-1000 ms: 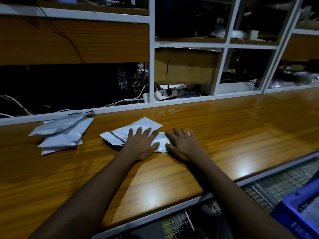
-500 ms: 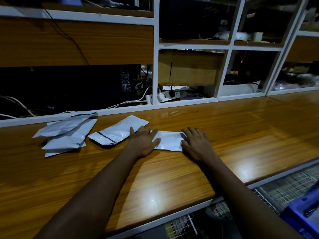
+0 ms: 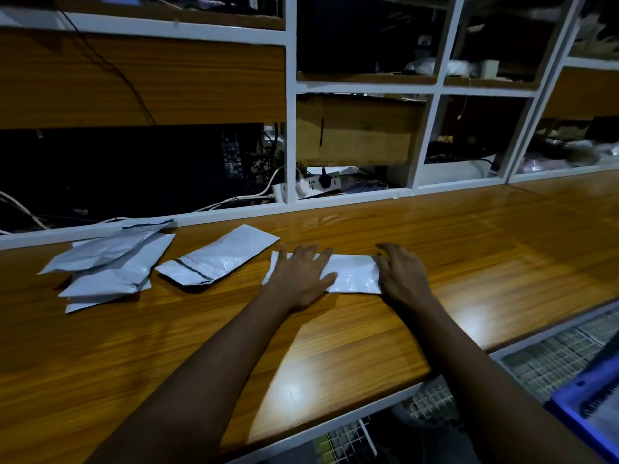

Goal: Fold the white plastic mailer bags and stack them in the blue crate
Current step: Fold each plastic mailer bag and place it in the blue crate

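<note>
One bag [image 3: 352, 275] (under hands [image 3: 301, 276] [image 3: 402, 277]) farther right

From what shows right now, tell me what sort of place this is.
Likely a packing or dispatch workroom: white mailer bags lie piled on a wooden counter, cubby shelves behind hold a cardboard box and a power strip, and a blue crate waits beside.

A glossy wooden counter [image 3: 469, 249] runs along a white-framed shelf unit [image 3: 290, 128]. Behind the frame sit a power strip [image 3: 323, 184] (one black plug in it), pale cables [image 3: 234, 199] and a cardboard box [image 3: 358, 132]. Wire mesh [image 3: 549, 356] lies below the counter's edge.
</note>
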Available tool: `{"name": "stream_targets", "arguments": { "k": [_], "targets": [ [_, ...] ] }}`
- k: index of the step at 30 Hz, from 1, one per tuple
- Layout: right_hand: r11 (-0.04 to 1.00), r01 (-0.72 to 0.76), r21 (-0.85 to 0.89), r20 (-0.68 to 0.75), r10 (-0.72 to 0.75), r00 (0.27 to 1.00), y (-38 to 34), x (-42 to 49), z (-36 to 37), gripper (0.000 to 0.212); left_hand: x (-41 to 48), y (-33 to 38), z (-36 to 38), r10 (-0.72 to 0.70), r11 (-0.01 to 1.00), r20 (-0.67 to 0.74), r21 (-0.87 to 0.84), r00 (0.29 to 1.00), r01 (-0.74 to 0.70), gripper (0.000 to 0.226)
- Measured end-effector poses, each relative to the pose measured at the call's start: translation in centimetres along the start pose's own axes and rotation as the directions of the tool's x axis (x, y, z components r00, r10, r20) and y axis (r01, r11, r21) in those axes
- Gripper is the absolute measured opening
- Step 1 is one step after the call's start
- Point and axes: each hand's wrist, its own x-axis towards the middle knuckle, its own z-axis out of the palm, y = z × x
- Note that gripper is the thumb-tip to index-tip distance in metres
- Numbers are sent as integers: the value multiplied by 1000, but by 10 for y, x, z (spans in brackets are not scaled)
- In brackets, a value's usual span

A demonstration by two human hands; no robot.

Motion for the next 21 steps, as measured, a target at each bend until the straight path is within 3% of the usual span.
{"name": "stream_targets", "arguments": {
  "k": [3,10,16,21],
  "targets": [
    [987,-102,120,-56,110,992,17,3,-10,41,16,24,6,5,997,28,-77,1000,-3,60],
    [954,-207,218,107,187,976,56,17,-18,34,52,21,29,171,955,76,-259,982,-147,53],
    [957,-131,259,111,105,988,68,32,-13,30,89,23,27,247,923,113,-329,962,-198,58],
    [890,-135,435,44,129,991,74,39,-7,31,104,23,27,259,933,111,-286,959,-219,68]
  ]
}}
